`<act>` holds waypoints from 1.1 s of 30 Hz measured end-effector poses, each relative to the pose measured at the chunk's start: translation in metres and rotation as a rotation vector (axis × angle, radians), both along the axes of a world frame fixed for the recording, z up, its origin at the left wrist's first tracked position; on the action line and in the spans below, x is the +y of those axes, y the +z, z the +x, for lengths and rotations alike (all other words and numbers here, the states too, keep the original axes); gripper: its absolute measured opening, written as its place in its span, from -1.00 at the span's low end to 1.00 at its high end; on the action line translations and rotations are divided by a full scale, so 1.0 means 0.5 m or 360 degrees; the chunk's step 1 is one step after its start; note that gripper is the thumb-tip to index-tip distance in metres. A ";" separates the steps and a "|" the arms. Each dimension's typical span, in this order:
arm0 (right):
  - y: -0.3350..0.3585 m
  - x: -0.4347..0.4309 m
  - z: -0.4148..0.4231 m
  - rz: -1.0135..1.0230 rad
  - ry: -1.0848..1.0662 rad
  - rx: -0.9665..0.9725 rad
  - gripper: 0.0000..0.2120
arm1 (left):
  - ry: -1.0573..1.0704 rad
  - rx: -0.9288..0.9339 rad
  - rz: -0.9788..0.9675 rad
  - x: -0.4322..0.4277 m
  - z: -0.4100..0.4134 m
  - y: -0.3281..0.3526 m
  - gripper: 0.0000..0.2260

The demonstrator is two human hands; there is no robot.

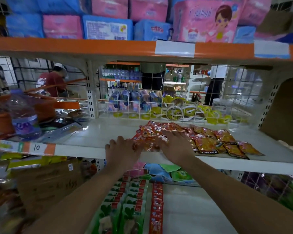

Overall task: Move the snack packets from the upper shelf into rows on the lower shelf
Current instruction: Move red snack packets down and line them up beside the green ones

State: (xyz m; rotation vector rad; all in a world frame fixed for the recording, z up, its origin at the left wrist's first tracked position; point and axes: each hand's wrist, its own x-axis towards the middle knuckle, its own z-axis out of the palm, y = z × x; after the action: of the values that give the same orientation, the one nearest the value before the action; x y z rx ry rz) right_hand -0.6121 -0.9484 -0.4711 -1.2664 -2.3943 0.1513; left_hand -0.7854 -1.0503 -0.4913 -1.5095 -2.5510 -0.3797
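Two hands meet the heap of red snack packets (206,139) on the upper shelf (100,130). Your right hand (175,144) lies flat on the pile, fingers (172,135) straight and spread; your left hand (123,149) curls at its near-left edge, and whether it grips a packet cannot be told. The heap stretches rightward along the shelf front, nearer your right hand. Below, the lower shelf (189,208) holds one red packet row (156,205) beside green packet rows (125,200).

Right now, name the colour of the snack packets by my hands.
Red and orange snack packets, head view.
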 end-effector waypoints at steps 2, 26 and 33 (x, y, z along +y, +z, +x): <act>-0.004 0.020 -0.022 0.0031 -0.0036 -0.0030 -0.41 | 0.0068 -0.0039 -0.0045 0.015 -0.013 0.010 -0.35; 0.023 0.141 -0.164 -0.0447 -0.0128 0.0149 -0.58 | 0.0069 -0.1086 -0.0033 0.139 -0.141 0.049 -0.29; 0.031 0.134 -0.113 -0.0648 -0.0008 0.0741 -0.73 | -0.0146 -0.1450 0.0459 0.116 -0.123 0.025 -0.37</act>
State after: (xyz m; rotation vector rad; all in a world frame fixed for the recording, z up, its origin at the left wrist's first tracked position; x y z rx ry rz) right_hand -0.6687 -0.8814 -0.4557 -1.2333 -2.0106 0.8683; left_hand -0.8471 -0.9922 -0.4787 -1.5630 -2.7986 -1.6994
